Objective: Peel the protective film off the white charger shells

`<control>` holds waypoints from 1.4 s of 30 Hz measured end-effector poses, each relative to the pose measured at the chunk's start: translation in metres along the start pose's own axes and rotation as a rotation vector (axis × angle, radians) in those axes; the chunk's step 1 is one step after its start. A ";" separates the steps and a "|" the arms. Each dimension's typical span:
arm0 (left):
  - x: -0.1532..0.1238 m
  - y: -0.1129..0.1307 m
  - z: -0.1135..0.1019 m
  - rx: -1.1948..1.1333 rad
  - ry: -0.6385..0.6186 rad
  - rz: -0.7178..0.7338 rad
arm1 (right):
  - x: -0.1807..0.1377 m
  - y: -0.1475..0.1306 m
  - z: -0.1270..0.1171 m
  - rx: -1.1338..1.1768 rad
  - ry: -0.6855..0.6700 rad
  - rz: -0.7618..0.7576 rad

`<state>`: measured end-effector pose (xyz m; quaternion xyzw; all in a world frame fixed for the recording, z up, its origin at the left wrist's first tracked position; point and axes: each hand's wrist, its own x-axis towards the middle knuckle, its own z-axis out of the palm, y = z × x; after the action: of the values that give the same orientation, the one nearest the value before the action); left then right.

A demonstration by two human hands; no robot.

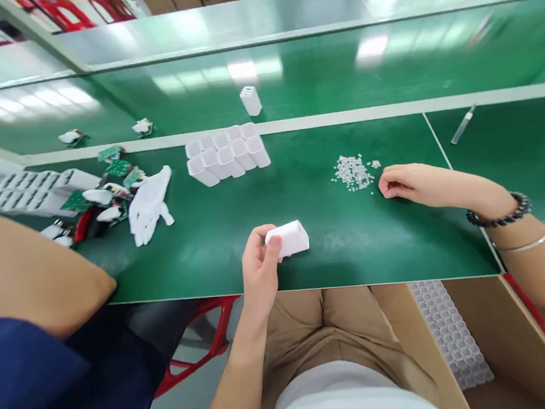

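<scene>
My left hand (260,260) is wrapped round a white plastic box-shaped housing (293,237), like a charger case, held just above the table's front part. My right hand (398,181) rests on the green table with its fingers curled together; what they hold, if anything, is hidden. Beside its fingertips lies a pile of tiny translucent pieces (352,172), with a small cluster (375,164) apart from it. Left of the pile, a block of white open-topped housings (228,154) stands in two rows. Behind it a single white housing (250,100) stands upright.
A white glove (150,205) lies at left near green circuit boards (117,168) and rows of white housings (44,191). A co-worker's arm (33,272) reaches in there. A pen-like tool (463,125) lies at right. Below, a cardboard box (507,336) holds many housings (451,335).
</scene>
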<state>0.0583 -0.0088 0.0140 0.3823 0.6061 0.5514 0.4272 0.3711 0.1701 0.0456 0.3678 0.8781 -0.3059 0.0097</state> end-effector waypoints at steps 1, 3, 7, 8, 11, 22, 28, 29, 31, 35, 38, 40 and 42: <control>0.000 0.000 -0.003 -0.066 -0.006 -0.036 | 0.000 -0.002 0.000 -0.015 0.009 0.010; -0.001 0.002 -0.010 -0.170 -0.013 -0.077 | 0.002 -0.009 0.000 -0.004 0.026 0.006; -0.001 0.008 -0.022 -0.273 -0.042 -0.106 | 0.018 -0.043 0.004 0.083 0.114 -0.070; 0.000 0.011 -0.024 -0.289 -0.054 -0.106 | 0.024 -0.055 0.007 0.117 0.125 -0.105; 0.004 0.017 -0.028 -0.374 -0.101 -0.122 | 0.045 -0.097 0.023 0.327 0.088 -0.190; 0.007 0.025 -0.039 -0.280 -0.347 -0.148 | 0.092 -0.162 0.075 0.910 0.120 -0.311; 0.024 0.024 -0.040 -0.212 -0.339 -0.213 | 0.081 -0.157 0.066 0.436 0.233 -0.467; 0.026 0.023 -0.040 -0.214 -0.361 -0.228 | 0.080 -0.157 0.066 0.360 0.260 -0.509; 0.028 0.020 -0.039 -0.227 -0.385 -0.244 | 0.079 -0.157 0.066 0.254 0.291 -0.560; 0.029 0.017 -0.039 -0.240 -0.390 -0.249 | 0.080 -0.154 0.067 0.163 0.292 -0.580; 0.029 0.016 -0.040 -0.230 -0.375 -0.239 | 0.081 -0.152 0.067 0.140 0.283 -0.574; 0.029 0.016 -0.041 -0.226 -0.371 -0.238 | 0.081 -0.152 0.068 0.132 0.288 -0.574; 0.029 0.017 -0.041 -0.231 -0.374 -0.248 | 0.080 -0.153 0.069 0.137 0.297 -0.577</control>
<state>0.0095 0.0057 0.0288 0.3491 0.4919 0.4802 0.6369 0.1987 0.1014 0.0513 0.1441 0.9153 -0.2973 -0.2303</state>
